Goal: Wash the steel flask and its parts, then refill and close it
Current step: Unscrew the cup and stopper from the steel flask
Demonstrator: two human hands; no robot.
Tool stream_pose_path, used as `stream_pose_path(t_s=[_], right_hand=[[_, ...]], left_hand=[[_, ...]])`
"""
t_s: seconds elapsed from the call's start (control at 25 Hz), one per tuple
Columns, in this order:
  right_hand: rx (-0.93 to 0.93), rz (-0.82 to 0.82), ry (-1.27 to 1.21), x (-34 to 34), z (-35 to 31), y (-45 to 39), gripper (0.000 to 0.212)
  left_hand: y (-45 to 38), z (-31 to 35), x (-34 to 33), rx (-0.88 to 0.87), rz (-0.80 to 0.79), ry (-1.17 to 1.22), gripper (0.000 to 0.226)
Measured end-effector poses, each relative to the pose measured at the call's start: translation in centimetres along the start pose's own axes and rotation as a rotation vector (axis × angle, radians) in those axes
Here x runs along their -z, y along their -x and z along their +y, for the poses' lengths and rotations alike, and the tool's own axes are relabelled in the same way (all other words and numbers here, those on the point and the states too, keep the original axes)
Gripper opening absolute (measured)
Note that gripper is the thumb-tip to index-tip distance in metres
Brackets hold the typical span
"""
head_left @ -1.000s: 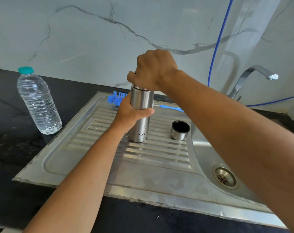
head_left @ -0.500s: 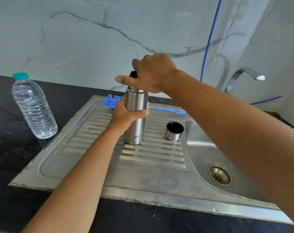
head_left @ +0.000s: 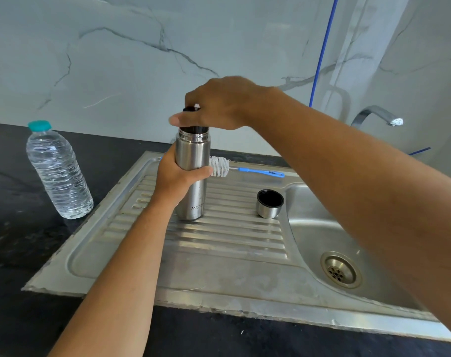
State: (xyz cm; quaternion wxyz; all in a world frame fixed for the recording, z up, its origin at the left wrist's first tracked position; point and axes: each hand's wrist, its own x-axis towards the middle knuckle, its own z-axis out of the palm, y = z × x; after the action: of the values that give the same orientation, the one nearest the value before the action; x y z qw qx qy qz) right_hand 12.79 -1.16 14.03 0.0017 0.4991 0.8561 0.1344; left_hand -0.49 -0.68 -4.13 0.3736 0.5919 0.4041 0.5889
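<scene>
The steel flask [head_left: 192, 161] stands upright on the ribbed drainboard [head_left: 227, 235]. My left hand [head_left: 179, 177] is wrapped around its middle. My right hand [head_left: 219, 106] grips the black stopper [head_left: 194, 129] at the flask's mouth from above; the stopper sits slightly raised above the steel neck. The flask's steel cup lid [head_left: 269, 204] stands mouth-up on the drainboard to the right, apart from both hands. A bottle brush [head_left: 245, 170] with white bristles and a blue handle lies behind the flask.
A clear plastic water bottle [head_left: 57, 171] with a teal cap stands on the black counter at the left. The sink basin with its drain [head_left: 340, 270] lies to the right, under my right forearm. A tap [head_left: 379, 117] curves over it. A blue cable [head_left: 322, 47] runs down the marble wall.
My right hand has turned on the stopper, which now shows black above the steel neck. The flask stays in place in my left hand. The view has shifted a little.
</scene>
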Motion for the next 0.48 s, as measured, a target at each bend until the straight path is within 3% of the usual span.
stream_pose_path(t_s=[0.12, 0.28, 0.36, 0.44, 0.48], right_hand=[[-0.064, 0.079, 0.025, 0.4, -1.1, -0.4, 0.063], [0.078, -0.111, -0.108, 1.4, -0.2, -0.7, 0.042], [0.038, -0.184, -0.089, 1.9, -0.1, -0.7, 0.055], [-0.065, -0.173, -0.076, 1.8, -0.3, -0.9, 0.071], [-0.073, -0.146, -0.07, 1.5, -0.3, -1.2, 0.07]], left_hand=[[-0.3, 0.2, 0.4, -0.024, 0.033, -0.013, 0.049], [0.0, 0.0, 0.3, -0.018, 0.024, -0.023, 0.049], [0.0, -0.1, 0.2, -0.015, 0.015, -0.049, 0.048], [0.0, -0.1, 0.0, -0.021, 0.008, -0.063, 0.048], [0.0, -0.1, 0.0, -0.021, 0.009, -0.067, 0.048]])
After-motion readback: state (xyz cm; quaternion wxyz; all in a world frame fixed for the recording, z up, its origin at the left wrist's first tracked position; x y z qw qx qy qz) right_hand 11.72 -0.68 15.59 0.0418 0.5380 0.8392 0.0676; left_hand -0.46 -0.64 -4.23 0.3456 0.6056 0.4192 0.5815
